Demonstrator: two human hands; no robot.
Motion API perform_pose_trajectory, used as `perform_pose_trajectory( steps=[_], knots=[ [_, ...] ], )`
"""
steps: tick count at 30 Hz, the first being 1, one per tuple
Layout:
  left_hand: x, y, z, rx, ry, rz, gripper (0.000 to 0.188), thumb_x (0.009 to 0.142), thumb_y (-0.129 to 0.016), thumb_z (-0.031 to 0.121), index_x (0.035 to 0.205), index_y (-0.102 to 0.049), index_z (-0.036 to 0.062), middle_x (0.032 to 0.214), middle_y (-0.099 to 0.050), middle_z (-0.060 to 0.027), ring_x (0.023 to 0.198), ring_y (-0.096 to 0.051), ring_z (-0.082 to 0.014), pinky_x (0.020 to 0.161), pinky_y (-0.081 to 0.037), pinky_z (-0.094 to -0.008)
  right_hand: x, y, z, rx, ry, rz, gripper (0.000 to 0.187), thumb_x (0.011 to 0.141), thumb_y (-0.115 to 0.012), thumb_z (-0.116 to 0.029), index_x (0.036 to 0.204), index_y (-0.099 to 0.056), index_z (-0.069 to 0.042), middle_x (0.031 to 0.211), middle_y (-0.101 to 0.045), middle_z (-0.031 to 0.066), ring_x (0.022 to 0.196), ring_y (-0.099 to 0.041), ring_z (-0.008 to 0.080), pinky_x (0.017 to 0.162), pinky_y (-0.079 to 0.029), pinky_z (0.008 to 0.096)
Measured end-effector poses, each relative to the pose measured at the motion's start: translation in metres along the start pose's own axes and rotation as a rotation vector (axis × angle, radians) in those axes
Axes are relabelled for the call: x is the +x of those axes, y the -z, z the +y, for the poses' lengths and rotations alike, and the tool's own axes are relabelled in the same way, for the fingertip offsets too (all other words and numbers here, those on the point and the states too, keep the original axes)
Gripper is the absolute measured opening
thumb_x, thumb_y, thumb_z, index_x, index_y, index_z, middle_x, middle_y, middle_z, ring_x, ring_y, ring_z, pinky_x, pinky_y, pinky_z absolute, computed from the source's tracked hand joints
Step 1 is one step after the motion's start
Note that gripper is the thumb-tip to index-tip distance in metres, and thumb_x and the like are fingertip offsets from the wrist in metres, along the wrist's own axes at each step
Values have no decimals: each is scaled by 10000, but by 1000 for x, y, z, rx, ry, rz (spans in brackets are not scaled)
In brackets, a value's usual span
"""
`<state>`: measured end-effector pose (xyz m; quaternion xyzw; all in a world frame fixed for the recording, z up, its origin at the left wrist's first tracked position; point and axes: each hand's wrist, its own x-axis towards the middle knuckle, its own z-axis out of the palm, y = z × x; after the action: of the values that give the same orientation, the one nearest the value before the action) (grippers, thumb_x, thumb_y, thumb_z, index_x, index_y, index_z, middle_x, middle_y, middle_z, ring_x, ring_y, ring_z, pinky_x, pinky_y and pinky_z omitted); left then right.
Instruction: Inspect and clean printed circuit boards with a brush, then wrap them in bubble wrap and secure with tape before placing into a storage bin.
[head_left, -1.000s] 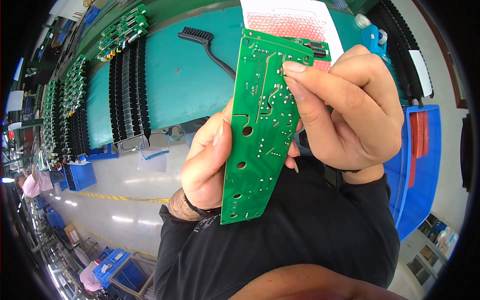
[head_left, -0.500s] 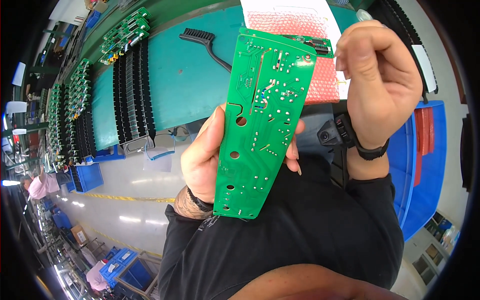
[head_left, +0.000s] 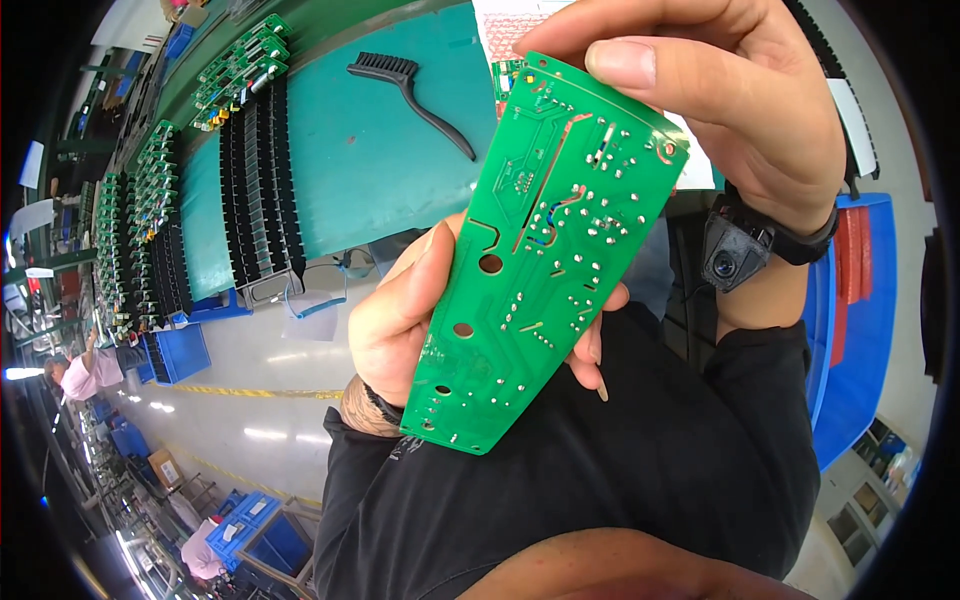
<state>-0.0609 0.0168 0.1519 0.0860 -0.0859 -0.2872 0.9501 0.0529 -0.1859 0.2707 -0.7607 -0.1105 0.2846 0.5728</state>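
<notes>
A long green circuit board (head_left: pixel 545 265) is held up in front of me, its soldered side toward me, with round holes and cut slots showing. My left hand (head_left: pixel 400 310) is closed round its lower half, thumb on the left edge and fingertips coming out at the right edge. At the top edge my right hand (head_left: pixel 740 90) grips the board, thumb on the near face and the other fingers behind, mostly hidden. A black camera on a strap (head_left: pixel 725 260) sits at my right wrist. Past the board's upper left corner shows part of another circuit board (head_left: pixel 506 80).
A black brush (head_left: pixel 410 85) lies on the green bench mat (head_left: pixel 340 130). Black slotted racks (head_left: pixel 260 180) with several green boards (head_left: pixel 240 75) stand to the left. To the right is a blue bin (head_left: pixel 870 330) with red sheets. Pink bubble wrap lies behind the board.
My right hand, which was apart from the board, has moved left and taken hold of its top edge. The board has tilted, its top leaning further right.
</notes>
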Motion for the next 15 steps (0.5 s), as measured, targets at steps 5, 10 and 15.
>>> perform_pose_trajectory(
  steps=[5,10,15],
  knots=[
    [-5,1,3,77,29,1,894,1040,-326,665,1551,-291,-68,1329,-518,-418,994,-644,-446,797,-552,-657,6,-6,32,215,388,26,227,860,-739,-7,1058,-761,100,881,-764,180,783,-737,178,724,-588,269],
    [-6,6,2,97,43,-14,879,1049,-313,650,1556,-281,-67,1367,-495,-419,1036,-639,-455,822,-549,-661,10,-7,35,229,449,4,202,846,-750,-18,1009,-764,100,876,-762,184,773,-733,180,712,-587,281],
    [-6,12,6,46,66,63,846,1060,-323,621,1559,-284,-61,1403,-468,-417,1084,-632,-478,866,-547,-678,15,-16,51,229,472,-54,161,942,-704,-69,1042,-689,56,954,-733,132,858,-706,153,743,-554,265]
  ],
)
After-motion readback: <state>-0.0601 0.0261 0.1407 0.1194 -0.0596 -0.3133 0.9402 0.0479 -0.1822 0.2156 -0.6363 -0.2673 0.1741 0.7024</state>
